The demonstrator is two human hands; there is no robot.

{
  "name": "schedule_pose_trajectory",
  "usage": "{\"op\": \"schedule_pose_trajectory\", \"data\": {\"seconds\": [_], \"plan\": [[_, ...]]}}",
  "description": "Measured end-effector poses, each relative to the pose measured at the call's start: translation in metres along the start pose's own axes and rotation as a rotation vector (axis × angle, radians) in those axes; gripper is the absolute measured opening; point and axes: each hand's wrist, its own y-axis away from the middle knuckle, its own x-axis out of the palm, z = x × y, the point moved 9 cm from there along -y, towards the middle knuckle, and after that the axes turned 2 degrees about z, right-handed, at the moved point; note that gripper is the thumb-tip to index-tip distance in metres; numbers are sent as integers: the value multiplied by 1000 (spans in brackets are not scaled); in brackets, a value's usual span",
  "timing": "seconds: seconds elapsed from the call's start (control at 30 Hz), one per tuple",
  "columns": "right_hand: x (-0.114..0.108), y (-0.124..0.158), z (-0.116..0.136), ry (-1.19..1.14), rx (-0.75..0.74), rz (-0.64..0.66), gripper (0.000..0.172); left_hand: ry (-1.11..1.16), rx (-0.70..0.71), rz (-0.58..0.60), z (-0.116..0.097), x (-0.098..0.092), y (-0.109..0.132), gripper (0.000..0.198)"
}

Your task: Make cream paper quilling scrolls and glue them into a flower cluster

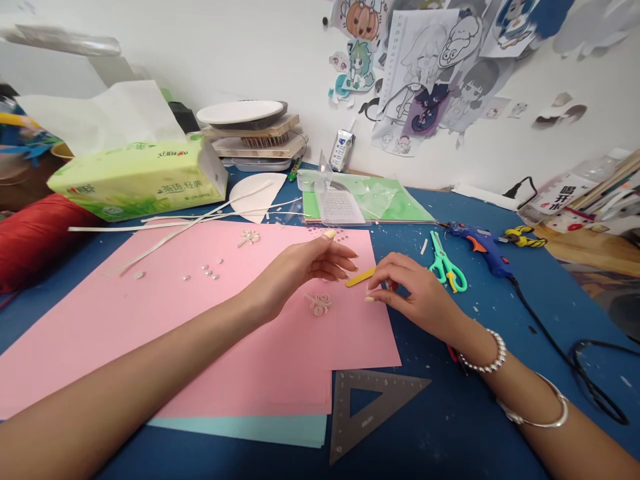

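My left hand (305, 267) hovers over the pink paper (240, 347), fingers stretched out and thumb on top, holding nothing. Just below it lies a white curled-paper ornament (319, 304) with small spirals. My right hand (410, 287) is at the paper's right edge, thumb and index tips brought close in a pinch; what is between them, if anything, is too small to make out. Beside its fingertips lies a short yellow stick (360, 277). A second white ornament (249, 238) rests farther back, with several pearl-like beads (208, 273) to its left.
White paper strips (200, 219) cross the sheet's back edge. At the right are green scissors (443, 263), a blue glue gun (483, 247) with its cord, and yellow-black pliers (525, 237). A set square (370, 413) lies in front. Tissue pack (145, 177) and red spool (35, 243) stand left.
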Motion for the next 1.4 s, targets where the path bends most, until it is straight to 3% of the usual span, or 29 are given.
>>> {"op": "schedule_pose_trajectory", "data": {"seconds": [0.23,0.4,1.4], "plan": [[-34,7,22,83,-65,-214,4,256,-149,133,13,20,4,40],[-50,16,34,162,-68,-378,3,332,-187,130,14,26,8,35],[-40,17,49,253,-175,-345,5,336,-262,157,22,33,14,33]]}}
